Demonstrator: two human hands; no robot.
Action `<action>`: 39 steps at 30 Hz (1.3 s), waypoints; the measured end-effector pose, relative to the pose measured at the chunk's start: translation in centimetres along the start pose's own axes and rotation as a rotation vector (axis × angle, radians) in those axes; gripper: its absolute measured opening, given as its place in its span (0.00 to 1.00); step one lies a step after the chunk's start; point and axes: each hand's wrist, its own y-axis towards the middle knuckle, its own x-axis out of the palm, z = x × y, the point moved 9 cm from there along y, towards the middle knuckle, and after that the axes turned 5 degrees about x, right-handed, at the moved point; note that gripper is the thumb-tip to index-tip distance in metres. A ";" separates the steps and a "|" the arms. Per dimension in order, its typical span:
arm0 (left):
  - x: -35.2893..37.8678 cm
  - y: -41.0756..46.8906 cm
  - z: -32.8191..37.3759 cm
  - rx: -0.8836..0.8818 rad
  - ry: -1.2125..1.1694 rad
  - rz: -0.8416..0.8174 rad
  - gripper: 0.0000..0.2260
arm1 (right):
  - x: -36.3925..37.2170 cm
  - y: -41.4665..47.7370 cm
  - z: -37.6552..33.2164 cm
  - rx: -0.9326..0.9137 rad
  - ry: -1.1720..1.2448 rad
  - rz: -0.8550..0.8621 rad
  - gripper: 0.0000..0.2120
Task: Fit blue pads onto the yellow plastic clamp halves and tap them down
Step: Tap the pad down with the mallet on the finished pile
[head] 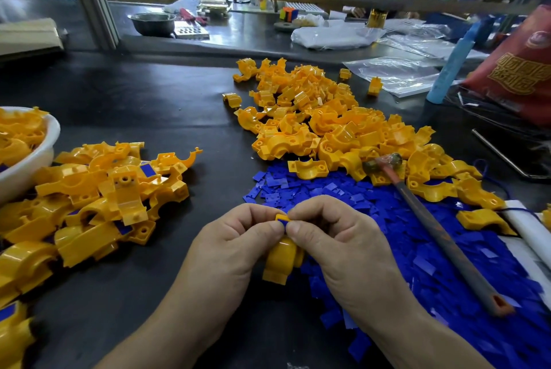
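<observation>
Left of the hammer (441,237), the left hand (229,252) gripped the clamp half (280,262); the right hand (343,249), nearer the hammer, pinched the blue pad (283,221) onto its far end.

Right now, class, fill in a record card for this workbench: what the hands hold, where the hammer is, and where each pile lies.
Hands: left hand and right hand both pinch one yellow clamp half, blue pad at its top
Hammer: unheld, handle across the loose blue pads, right of the hands
Unfitted halves: heap beyond the pads
Padded halves: heap at left, beside a white bowl
</observation>
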 end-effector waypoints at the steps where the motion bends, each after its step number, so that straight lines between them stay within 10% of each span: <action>1: -0.1 0.1 0.1 -0.002 0.028 0.002 0.12 | 0.1 0.0 0.2 0.015 -0.037 -0.011 0.07; 9: -6.7 1.8 0.8 0.045 0.753 0.308 0.05 | -10.0 -0.1 -2.7 0.014 -1.092 0.444 0.22; 18: -7.1 2.6 -0.2 -0.026 1.243 0.216 0.34 | -14.1 -1.1 2.4 0.382 -1.508 0.258 0.24; 27: -6.6 2.4 0.3 0.047 1.323 0.241 0.23 | -15.7 -1.3 3.3 0.429 -1.379 0.260 0.09; 33: -6.7 2.4 0.2 0.053 1.296 0.251 0.23 | -14.3 -3.0 1.5 0.426 -0.481 0.361 0.09; 36: -6.7 2.4 0.2 0.050 1.291 0.242 0.23 | -8.0 -4.3 2.6 0.643 0.210 0.024 0.16; 39: -6.7 2.3 0.3 0.058 1.277 0.244 0.23 | -3.4 -5.2 1.6 0.692 0.153 -0.227 0.19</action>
